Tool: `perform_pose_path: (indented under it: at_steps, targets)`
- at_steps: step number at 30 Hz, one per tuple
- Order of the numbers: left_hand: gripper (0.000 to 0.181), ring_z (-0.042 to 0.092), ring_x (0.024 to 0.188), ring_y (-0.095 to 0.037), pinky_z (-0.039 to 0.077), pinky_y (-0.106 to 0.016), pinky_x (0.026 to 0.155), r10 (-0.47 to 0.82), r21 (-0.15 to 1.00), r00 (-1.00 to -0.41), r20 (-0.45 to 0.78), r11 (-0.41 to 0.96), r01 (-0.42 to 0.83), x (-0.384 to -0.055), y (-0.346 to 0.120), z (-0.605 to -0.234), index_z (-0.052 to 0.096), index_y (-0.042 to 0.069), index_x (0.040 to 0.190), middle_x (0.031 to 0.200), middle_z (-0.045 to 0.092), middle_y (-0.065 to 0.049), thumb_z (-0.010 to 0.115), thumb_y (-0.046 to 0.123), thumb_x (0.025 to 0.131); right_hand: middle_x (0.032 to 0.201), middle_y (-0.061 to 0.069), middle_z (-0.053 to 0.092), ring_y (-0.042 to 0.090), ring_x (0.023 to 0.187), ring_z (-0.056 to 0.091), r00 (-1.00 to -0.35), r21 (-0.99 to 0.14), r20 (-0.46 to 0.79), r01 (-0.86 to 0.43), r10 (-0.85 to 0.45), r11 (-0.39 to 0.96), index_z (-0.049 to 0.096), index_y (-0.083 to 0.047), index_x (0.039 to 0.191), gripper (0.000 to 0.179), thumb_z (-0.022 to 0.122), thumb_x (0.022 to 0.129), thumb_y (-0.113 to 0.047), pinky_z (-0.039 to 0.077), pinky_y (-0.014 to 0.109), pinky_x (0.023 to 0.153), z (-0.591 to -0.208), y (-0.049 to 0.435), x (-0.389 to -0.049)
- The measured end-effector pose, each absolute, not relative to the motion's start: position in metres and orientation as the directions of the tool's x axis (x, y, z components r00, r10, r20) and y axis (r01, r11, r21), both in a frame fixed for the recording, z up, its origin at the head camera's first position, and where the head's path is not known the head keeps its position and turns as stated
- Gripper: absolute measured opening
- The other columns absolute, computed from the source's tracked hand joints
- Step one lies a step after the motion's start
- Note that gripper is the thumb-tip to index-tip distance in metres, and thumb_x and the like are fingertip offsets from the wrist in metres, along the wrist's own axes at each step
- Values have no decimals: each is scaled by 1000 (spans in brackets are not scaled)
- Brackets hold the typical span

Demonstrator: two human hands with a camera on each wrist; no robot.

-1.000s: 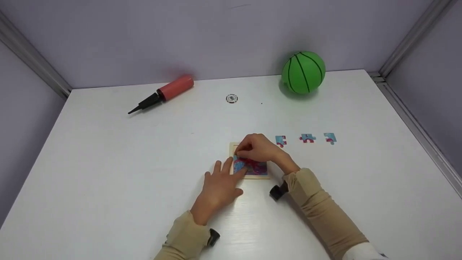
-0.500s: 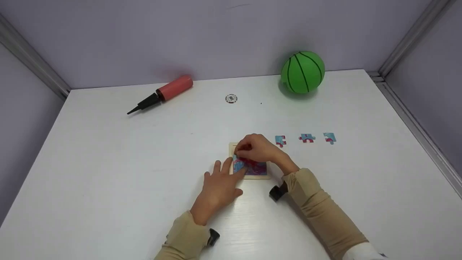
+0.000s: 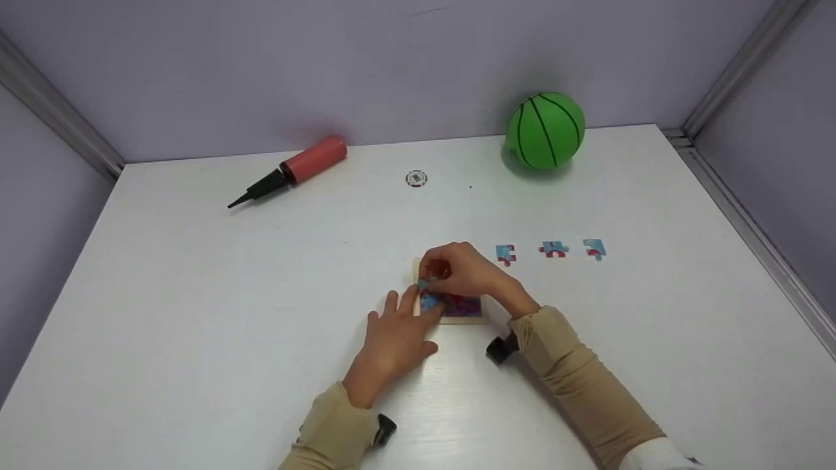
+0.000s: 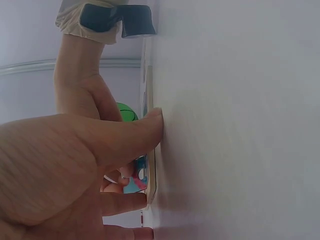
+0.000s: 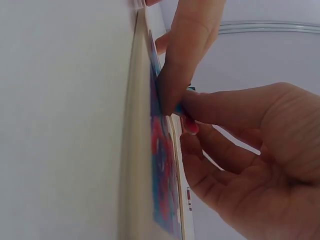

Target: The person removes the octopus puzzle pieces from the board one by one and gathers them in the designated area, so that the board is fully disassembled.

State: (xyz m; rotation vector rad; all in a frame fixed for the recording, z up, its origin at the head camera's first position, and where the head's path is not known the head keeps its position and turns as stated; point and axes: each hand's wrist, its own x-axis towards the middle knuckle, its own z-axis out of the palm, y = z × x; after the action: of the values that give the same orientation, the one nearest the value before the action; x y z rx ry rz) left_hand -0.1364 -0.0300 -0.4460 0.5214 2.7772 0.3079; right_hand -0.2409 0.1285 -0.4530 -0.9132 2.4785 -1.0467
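A small jigsaw puzzle in a pale wooden frame (image 3: 462, 320) lies on the white table, its blue, red and purple picture partly covered by both hands. My right hand (image 3: 467, 271) pinches a blue puzzle piece with a pink-red knob (image 5: 190, 126) between thumb and fingers. It holds this piece, tilted, at the left part of the frame. Spread and mostly straight, the fingers of my left hand (image 3: 395, 339) lie at the frame's left side, one fingertip resting on the picture. Three loose puzzle pieces lie in a row to the right: a near one (image 3: 505, 254), a middle one (image 3: 554, 249) and a far one (image 3: 594, 248).
Along the back of the table are a red and black hand pump (image 3: 317, 160) and a green ball with black lines (image 3: 546, 130). Between them, a little nearer, lies a round poker chip (image 3: 416, 178). Pale walls enclose the table at the back and sides.
My right fingertips have shifted slightly left, and more of the pinched blue piece shows beneath them. The left hand and the three loose pieces stay in place.
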Motion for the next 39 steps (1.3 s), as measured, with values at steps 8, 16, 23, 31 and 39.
perform_pose_path:
  at_steps: [8,16,23,31,39]
  targets:
    - [55,25,136,-43,33,-66,94,390,302,-884,-259,902,309,-137,-30,-445,49,25,142,152,27,-14,66,32,90,89,4,66,15,78,57,-807,-845,13,-324,-590,425,69,-4,95,11,66,85,-2,51,29,77,-449,134,-240]
    - [58,23,137,-45,31,-66,97,372,316,-887,-273,906,282,-137,-30,-446,45,26,144,154,26,-15,66,32,90,89,4,66,17,78,57,-866,-903,8,-221,-499,368,70,-5,98,12,67,86,-4,49,28,75,-445,143,-238]
    - [60,23,138,-44,31,-65,98,361,322,-891,-276,908,269,-137,-29,-445,44,27,145,154,26,-15,67,32,90,88,5,66,18,77,55,-887,-910,-23,-172,-461,377,71,-5,98,12,69,86,-6,48,26,72,-444,160,-236]
    - [62,22,138,-44,30,-65,100,351,329,-894,-277,909,255,-137,-29,-446,43,28,146,154,25,-15,67,31,89,90,6,65,21,80,55,-896,-903,-52,-147,-441,404,71,-4,99,13,70,86,-7,48,25,73,-444,181,-232]
    - [63,23,138,-43,31,-64,99,351,329,-895,-273,909,256,-137,-30,-447,42,28,147,154,26,-15,67,31,89,89,7,64,21,80,54,-906,-888,-95,-110,-412,447,70,-3,100,14,70,86,-6,45,25,72,-450,208,-227]
